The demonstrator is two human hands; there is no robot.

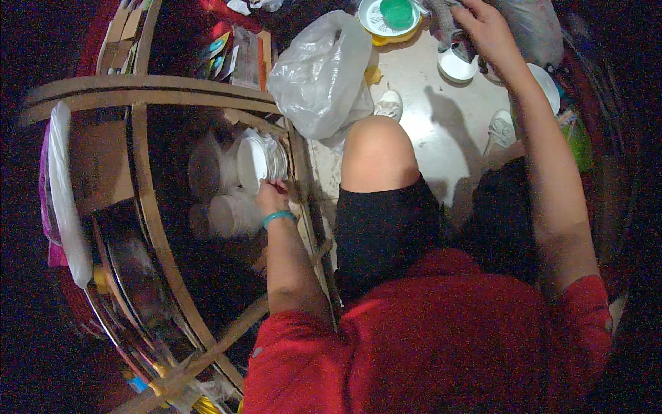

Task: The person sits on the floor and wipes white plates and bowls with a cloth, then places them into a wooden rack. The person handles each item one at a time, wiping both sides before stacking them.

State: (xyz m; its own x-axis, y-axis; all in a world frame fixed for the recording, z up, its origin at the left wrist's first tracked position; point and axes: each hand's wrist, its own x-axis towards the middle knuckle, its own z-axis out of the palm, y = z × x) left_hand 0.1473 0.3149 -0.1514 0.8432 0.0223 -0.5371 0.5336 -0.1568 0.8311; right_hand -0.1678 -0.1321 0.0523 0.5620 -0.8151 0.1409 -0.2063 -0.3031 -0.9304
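Note:
My left hand (pixel 273 195), with a teal bangle at its wrist, is at the lower edge of a stack of round white discs (pixel 262 158) in clear plastic, standing on edge inside the wooden shelf frame. Whether its fingers grip them is not plain. More wrapped discs (pixel 232 213) lie beside and below that stack. At the top right, my right hand (pixel 478 18) is at a grey cloth (pixel 444 18), its fingertips partly hidden. Just under the cloth a small white bowl (pixel 457 66) sits on the floor.
A translucent plastic bag (pixel 320 77) bulges beside the wooden shelf frame (pixel 155 93). Beyond it stands a white and yellow basin (pixel 388 23) with a green item inside. A white container (pixel 544 88) and a grey bag (pixel 532 31) are on the right. My knees and shoes are in the middle.

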